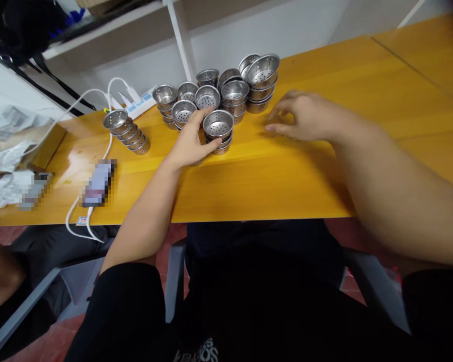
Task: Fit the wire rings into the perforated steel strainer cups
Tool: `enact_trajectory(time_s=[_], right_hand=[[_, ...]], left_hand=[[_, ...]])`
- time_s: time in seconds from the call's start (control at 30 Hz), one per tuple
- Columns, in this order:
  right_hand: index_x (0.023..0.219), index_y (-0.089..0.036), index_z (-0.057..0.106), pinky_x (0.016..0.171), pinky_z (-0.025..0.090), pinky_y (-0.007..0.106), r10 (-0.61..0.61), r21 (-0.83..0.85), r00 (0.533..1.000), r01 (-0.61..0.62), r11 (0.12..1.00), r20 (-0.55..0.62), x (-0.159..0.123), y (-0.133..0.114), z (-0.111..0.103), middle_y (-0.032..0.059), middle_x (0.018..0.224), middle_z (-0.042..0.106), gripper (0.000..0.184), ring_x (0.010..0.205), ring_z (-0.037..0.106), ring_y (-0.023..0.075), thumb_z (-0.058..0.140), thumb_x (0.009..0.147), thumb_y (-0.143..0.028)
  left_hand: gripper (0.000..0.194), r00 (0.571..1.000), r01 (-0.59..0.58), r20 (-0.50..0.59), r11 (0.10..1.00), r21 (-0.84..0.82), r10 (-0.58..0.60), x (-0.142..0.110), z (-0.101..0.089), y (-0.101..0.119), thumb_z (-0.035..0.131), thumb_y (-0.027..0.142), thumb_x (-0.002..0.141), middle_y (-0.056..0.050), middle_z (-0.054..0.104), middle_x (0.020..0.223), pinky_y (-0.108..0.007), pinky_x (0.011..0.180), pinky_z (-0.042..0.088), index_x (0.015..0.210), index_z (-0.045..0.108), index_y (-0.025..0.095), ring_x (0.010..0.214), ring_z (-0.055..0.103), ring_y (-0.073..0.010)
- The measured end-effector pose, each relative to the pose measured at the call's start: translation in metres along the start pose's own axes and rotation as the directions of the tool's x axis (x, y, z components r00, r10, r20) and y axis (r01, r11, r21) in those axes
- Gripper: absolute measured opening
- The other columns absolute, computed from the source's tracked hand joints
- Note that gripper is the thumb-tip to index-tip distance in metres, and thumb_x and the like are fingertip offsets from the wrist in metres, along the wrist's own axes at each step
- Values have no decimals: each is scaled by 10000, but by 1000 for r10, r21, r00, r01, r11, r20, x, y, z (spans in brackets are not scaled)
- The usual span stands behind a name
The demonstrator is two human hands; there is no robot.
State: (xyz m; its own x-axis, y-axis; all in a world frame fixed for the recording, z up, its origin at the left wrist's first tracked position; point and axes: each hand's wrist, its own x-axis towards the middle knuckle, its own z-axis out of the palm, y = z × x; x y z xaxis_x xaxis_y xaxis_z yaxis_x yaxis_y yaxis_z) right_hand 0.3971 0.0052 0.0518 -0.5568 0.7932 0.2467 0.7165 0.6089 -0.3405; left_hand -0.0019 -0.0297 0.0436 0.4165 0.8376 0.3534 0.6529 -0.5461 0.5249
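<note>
My left hand (192, 138) is wrapped around the near stack of small perforated metal cups (219, 125), thumb on the front side and fingers at the back left. The stack stands upright on the table. To its right, my right hand (302, 115) hovers low over the wood, fingers bent and apart from the thumb, with nothing visible between them. Behind the left hand stand several more stacks of the same cups, among them a tall back-right stack (262, 75) and a middle stack (234, 95). A separate leaning stack (126, 128) is farther left.
The yellow wooden table (272, 186) runs along a wall. A phone (99, 182) with a white cable lies at the left, near a power strip (140, 104). Plastic bags (7, 151) and a box sit at the far left. Another person's leg (2, 274) shows beside me.
</note>
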Motion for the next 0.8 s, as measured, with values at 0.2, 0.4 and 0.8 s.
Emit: enact_trajectory(time_s=[0.2, 0.4, 0.8], right_hand=[[1787, -416, 809, 1444, 584, 755, -308, 264, 933, 350, 899, -187, 1, -64, 32, 129, 1800, 754, 608, 1650, 722, 501, 752, 1272, -733], [1702, -427, 908, 1473, 560, 768, -363, 266, 905, 414, 870, -223, 5, -64, 48, 131, 1806, 745, 485, 1670, 716, 506, 770, 1287, -637], [1799, -397, 853, 1495, 543, 781, -393, 239, 899, 431, 870, -192, 3, -59, 49, 155, 1887, 686, 569, 1736, 673, 513, 768, 1293, -645]], left_hand=[[1178, 999, -30, 37, 1000, -1, 30, 1, 1, -2, 828, 1050, 1008, -198, 629, 2017, -712, 1607, 514, 1908, 600, 325, 1915, 591, -487], [1255, 997, -5, 74, 995, -98, 12, -2, -4, 8, 690, 1157, 1014, -200, 648, 2018, -693, 1589, 561, 1908, 654, 277, 1866, 680, -460], [1417, 994, 21, 106, 999, -35, -18, -8, -25, 9, 978, 1119, 812, -232, 636, 2005, -694, 1597, 548, 1884, 601, 273, 1861, 661, -509]])
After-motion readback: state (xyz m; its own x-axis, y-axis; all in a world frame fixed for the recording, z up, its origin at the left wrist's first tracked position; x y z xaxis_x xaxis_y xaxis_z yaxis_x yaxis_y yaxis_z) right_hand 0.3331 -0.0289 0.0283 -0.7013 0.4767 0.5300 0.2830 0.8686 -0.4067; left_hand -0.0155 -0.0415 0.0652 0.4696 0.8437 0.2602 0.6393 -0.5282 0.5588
